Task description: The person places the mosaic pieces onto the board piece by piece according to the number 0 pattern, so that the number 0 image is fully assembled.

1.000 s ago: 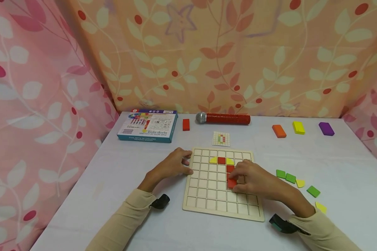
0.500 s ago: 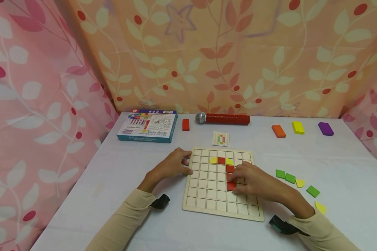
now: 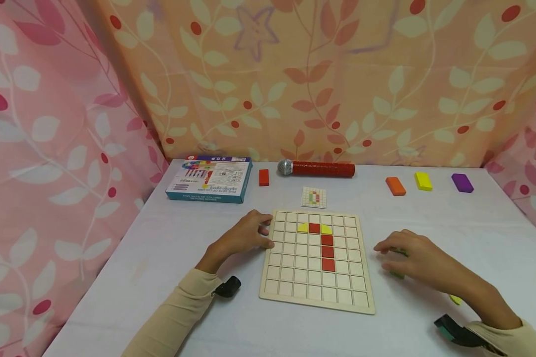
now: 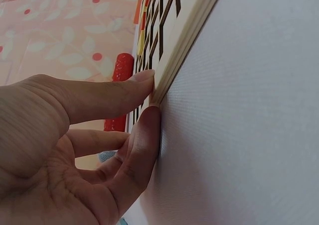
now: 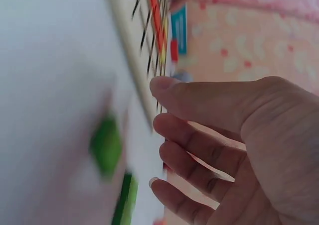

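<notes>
A wooden grid board [image 3: 290,275] lies on the table with red tiles [image 3: 328,252] down one column. A red tile [image 3: 314,228] with yellow curved tiles [image 3: 302,227] on both sides sits near its top. My left hand [image 3: 245,233] holds the board's left edge, thumb and fingertips right at the rim in the left wrist view. Off the board's right side, my right hand [image 3: 420,260] is over the loose green tiles [image 3: 397,274], its fingers loosely bent with nothing between them. The hand partly hides these tiles. A blurred green tile [image 5: 106,146] shows beside its fingers in the right wrist view.
A small pattern card [image 3: 314,197] lies behind the board. Farther back are a boxed set [image 3: 207,181], a red block [image 3: 264,177], a red microphone [image 3: 317,168], and orange [image 3: 396,186], yellow [image 3: 423,181] and purple [image 3: 462,183] blocks. A yellow piece [image 3: 455,299] lies under the right forearm.
My right hand has let go of the lowest red tile, left it in its square, and moved right to the loose green tiles. The left hand stays at the board's edge.
</notes>
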Motion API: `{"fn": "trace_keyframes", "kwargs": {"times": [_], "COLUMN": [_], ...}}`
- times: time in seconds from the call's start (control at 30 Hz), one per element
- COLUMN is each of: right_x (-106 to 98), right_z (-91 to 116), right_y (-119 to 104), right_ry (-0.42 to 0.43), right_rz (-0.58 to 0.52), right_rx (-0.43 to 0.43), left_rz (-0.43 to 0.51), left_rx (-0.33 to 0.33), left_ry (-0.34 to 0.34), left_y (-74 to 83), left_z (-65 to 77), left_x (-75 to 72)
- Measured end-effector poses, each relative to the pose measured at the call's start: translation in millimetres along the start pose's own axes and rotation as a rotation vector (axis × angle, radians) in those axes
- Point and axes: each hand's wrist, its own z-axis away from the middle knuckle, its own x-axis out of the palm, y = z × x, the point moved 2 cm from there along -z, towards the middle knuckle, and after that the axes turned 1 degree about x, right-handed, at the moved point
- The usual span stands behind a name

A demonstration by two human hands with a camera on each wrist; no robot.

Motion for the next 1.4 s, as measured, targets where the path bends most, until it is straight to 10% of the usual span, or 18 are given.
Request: {"fn": "trace_keyframes", "kwargs": {"times": [0.57, 1.1, 1.4], "right_x": [-18, -13, -6], "right_z": [36, 35, 29], "right_y": [90, 87, 43], "right_ry": [-0.013, 0.018, 0.042], "right_rz": [0.012, 0.049, 0.023], "right_rx": [0.247, 0.208, 0.108], "left_rz": [-0.003, -0.013, -0.011], "left_rx": [-0.008, -0.009, -0.018], "left_ry": [0.004, -0.01, -0.006], "left_y": [-2.5, -2.6, -1.3], "left_z": [-0.4, -2.4, -1.7], "left_x": [0.4, 0.7, 0.5]}}
